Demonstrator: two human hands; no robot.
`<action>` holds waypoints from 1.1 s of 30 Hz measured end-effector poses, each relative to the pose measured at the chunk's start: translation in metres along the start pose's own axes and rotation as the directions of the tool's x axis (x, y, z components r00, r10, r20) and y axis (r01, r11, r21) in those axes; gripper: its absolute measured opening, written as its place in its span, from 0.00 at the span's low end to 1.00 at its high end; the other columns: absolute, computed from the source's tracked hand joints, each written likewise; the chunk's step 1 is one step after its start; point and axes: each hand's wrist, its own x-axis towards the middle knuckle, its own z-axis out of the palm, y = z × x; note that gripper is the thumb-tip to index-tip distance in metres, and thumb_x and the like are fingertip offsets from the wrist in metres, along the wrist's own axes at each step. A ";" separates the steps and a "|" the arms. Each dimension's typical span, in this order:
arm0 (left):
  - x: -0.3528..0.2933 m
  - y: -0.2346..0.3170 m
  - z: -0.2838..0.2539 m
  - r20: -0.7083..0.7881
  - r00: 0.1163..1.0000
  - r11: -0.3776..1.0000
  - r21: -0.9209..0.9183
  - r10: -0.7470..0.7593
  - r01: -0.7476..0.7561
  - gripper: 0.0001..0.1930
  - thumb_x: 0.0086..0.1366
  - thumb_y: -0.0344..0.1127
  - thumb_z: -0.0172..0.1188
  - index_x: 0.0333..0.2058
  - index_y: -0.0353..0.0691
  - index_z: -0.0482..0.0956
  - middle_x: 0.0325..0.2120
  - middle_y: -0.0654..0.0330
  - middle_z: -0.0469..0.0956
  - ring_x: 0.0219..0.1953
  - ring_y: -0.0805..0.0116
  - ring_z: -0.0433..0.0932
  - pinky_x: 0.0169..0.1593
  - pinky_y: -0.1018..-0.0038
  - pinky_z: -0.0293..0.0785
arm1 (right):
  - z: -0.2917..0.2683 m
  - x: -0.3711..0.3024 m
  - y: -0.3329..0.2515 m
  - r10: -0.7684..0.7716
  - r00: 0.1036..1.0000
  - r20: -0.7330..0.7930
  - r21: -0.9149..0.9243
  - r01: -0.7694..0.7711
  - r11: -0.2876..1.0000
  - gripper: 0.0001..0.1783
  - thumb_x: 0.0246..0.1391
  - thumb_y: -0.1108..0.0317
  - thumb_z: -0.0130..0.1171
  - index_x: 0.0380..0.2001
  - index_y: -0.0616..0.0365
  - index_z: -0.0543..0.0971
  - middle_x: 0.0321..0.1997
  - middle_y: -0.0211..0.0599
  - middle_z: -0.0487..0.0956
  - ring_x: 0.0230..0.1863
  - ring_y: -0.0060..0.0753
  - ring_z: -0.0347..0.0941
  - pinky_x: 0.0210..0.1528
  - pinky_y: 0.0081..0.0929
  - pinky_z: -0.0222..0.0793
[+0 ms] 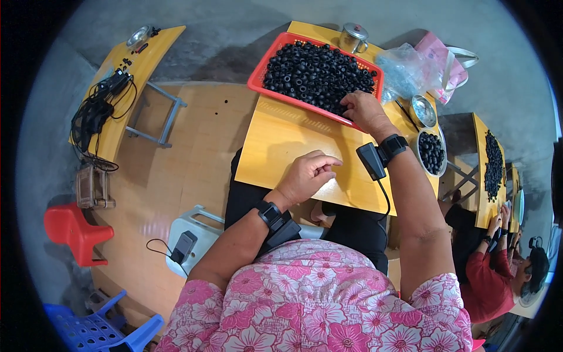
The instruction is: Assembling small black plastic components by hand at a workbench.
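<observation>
A: Right hand [365, 111] is at the near edge of the red tray [262, 73], fingers curled down among the black rings [316, 70]. I cannot tell whether it has one pinched.

B: And the left hand [308, 174]?

A: It rests on the yellow table [281, 141], near the front edge, fingers bent and drawn together toward the thumb. If there's something small between them, it's hidden.

B: Where does the tray sit?

A: At the far edge of the table, heaped with the rings. A metal mug [353, 38] stands just behind it at the far corner, with a clear plastic bag [404, 70] and a pink bag [443, 58] to its right.

B: Along the right edge?

A: Two metal bowls: the near bowl [431, 152] holds more black rings, while the far bowl's [423, 110] contents I cannot make out.

B: Both wrists carry something.

A: Black straps; the right one holds a small black box [370, 161] with a cable hanging down.

B: Anyone else?

A: A person in a red sleeve [484, 281] sits at the next table [482, 193] on the right, which is also covered in black rings.
</observation>
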 end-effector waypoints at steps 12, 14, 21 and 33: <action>0.000 0.002 0.001 0.002 1.000 1.000 -0.001 0.002 -0.002 0.12 0.56 0.23 0.57 0.41 0.36 0.80 0.25 0.67 0.69 0.26 0.80 0.67 0.32 0.83 0.67 | -0.003 -0.019 0.000 -0.086 0.953 -0.290 0.085 0.115 0.990 0.10 0.40 0.71 0.65 0.30 0.58 0.81 0.29 0.42 0.76 0.30 0.45 0.74 0.36 0.35 0.71; 0.000 -0.004 0.001 0.000 1.000 1.000 -0.015 0.001 -0.001 0.11 0.58 0.24 0.57 0.41 0.36 0.79 0.26 0.67 0.70 0.26 0.80 0.68 0.32 0.83 0.68 | -0.012 -0.041 -0.023 -0.043 0.942 -0.334 0.166 0.104 0.981 0.10 0.41 0.70 0.66 0.30 0.58 0.81 0.28 0.41 0.75 0.29 0.42 0.74 0.34 0.33 0.70; -0.001 -0.012 -0.001 -0.026 0.992 0.929 -0.354 -0.120 0.103 0.11 0.67 0.33 0.52 0.45 0.35 0.75 0.31 0.66 0.74 0.29 0.81 0.74 0.35 0.82 0.73 | 0.006 -0.111 -0.066 0.015 0.952 -0.305 0.411 0.117 0.904 0.08 0.44 0.72 0.65 0.31 0.59 0.80 0.26 0.38 0.73 0.25 0.35 0.72 0.28 0.26 0.69; 0.003 -0.010 -0.001 -0.021 0.990 0.945 -0.303 -0.137 0.124 0.08 0.63 0.23 0.53 0.40 0.33 0.78 0.32 0.63 0.78 0.32 0.79 0.75 0.38 0.82 0.74 | 0.038 -0.134 -0.067 0.201 0.948 -0.246 0.586 -0.020 0.810 0.10 0.41 0.67 0.69 0.25 0.61 0.81 0.23 0.39 0.76 0.24 0.33 0.73 0.29 0.27 0.69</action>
